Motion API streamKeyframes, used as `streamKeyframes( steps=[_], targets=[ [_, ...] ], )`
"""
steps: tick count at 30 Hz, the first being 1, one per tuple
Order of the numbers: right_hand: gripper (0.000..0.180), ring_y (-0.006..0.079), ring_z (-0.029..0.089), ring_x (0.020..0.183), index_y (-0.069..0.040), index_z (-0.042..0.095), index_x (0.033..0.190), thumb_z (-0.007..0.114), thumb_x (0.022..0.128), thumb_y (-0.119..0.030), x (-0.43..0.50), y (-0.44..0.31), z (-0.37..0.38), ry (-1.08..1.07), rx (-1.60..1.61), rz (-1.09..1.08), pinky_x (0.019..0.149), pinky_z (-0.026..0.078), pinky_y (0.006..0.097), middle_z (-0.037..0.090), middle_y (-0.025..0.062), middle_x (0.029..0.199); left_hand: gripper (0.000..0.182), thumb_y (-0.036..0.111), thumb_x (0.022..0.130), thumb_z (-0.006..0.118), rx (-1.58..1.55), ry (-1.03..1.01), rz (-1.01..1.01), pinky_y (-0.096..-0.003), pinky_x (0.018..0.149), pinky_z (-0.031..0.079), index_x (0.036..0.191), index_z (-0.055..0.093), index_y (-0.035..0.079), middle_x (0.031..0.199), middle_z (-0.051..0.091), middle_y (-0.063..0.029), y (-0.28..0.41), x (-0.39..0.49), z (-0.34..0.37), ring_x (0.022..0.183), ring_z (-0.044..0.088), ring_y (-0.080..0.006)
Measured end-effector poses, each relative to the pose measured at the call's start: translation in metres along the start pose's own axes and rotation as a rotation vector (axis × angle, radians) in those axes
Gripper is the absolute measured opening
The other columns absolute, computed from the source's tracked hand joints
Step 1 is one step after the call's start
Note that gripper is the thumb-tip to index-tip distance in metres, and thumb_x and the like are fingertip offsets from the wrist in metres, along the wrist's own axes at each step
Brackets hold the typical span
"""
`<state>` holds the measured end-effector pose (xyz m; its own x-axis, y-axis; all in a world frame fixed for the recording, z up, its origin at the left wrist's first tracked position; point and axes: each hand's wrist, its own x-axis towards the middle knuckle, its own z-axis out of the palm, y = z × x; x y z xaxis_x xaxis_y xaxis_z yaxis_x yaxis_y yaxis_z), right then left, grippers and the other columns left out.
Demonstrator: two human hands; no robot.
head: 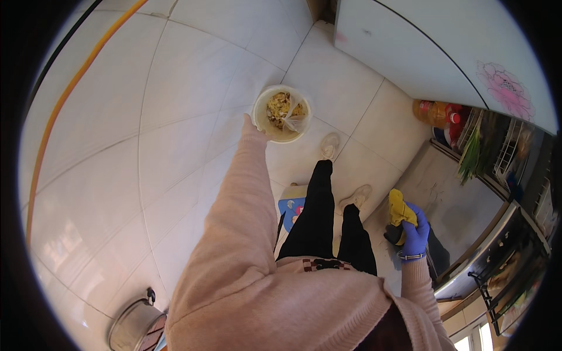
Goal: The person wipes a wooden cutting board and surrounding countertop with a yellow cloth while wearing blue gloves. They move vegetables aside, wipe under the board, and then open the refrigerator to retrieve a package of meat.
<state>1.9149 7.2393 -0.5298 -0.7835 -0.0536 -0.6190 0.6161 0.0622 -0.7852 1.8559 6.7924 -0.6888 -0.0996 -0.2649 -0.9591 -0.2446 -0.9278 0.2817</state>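
Note:
My bare left hand grips the near left side of a round white plastic bucket; most of its fingers are hidden. Inside the bucket lie yellowish food scraps and a crumpled clear plastic bag. On the right, my right hand wears a blue-purple glove and a bracelet at the wrist. It pinches a bunched yellow cloth, which sticks up past the fingers. Just behind that hand is a dark object with a yellow patch, too covered to name.
A pale cabinet door with a pink flower stands upper right. Below it are an oil bottle, leafy green stalks and wire racks. A blue-printed stool stands beside my legs. A metal pot is lower left; an orange hose runs along the left.

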Motion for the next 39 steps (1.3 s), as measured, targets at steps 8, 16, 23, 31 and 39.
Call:
streamKeyframes(
  steps=[8, 16, 23, 31, 39],
  targets=[
    [0.037, 0.0187, 0.054, 0.106, 0.004, 0.056, 0.113, 0.054, 0.076, -0.001, 0.005, -0.012, 0.021, 0.042, 0.008, -0.016, 0.094, 0.040, 0.0301, 0.058, 0.0108, 0.114, 0.060, 0.046, 0.093, 0.034, 0.411, 0.048, 0.088, -0.0537, 0.102, 0.023, 0.141, 0.022, 0.011, 0.137, 0.038, -0.0072, 0.025, 0.058, -0.035, 0.127, 0.035, -0.0227],
    [0.042, 0.0185, 0.057, 0.099, -0.003, 0.058, 0.110, 0.051, 0.071, 0.010, -0.005, -0.029, 0.032, 0.113, -0.012, 0.034, 0.086, 0.046, 0.0293, 0.059, 0.0084, 0.107, 0.068, 0.027, 0.085, 0.056, 1.198, 0.228, 0.267, -0.0550, 0.103, 0.023, 0.143, 0.021, 0.020, 0.142, 0.030, -0.0121, 0.024, -0.009, -0.007, 0.129, 0.031, -0.0193],
    [0.034, 0.0110, 0.056, 0.090, -0.003, 0.056, 0.113, 0.052, 0.080, 0.004, -0.031, -0.031, -0.022, 0.321, 0.115, -0.147, 0.078, 0.047, 0.0245, 0.060, 0.0039, 0.100, 0.093, 0.040, 0.076, 0.068, 1.633, 0.151, 0.477, -0.0479, 0.103, 0.031, 0.145, 0.014, 0.011, 0.148, 0.019, -0.0121, -0.011, -0.020, 0.008, 0.134, 0.025, -0.0256],
    [0.036, 0.0139, 0.057, 0.093, 0.002, 0.051, 0.116, 0.053, 0.080, 0.001, -0.079, -0.050, -0.172, 1.001, 0.476, -0.442, 0.085, 0.044, 0.0246, 0.060, 0.0067, 0.103, 0.045, 0.027, 0.081, 0.065, 1.409, -0.545, 0.555, -0.0309, 0.085, 0.045, 0.116, 0.054, 0.000, 0.111, 0.058, -0.0101, -0.135, -0.122, 0.119, 0.099, 0.056, -0.0195],
    [0.039, 0.0258, 0.054, 0.104, 0.002, 0.051, 0.117, 0.055, 0.079, 0.000, -0.104, -0.012, -0.270, 1.358, 0.150, -0.392, 0.092, 0.041, 0.0327, 0.055, 0.0167, 0.114, 0.035, 0.020, 0.083, 0.063, 1.630, -1.451, 0.844, -0.0288, 0.083, 0.047, 0.114, 0.059, 0.004, 0.106, 0.063, -0.0107, -0.350, -0.301, 0.224, 0.096, 0.060, -0.0183]
  ],
)
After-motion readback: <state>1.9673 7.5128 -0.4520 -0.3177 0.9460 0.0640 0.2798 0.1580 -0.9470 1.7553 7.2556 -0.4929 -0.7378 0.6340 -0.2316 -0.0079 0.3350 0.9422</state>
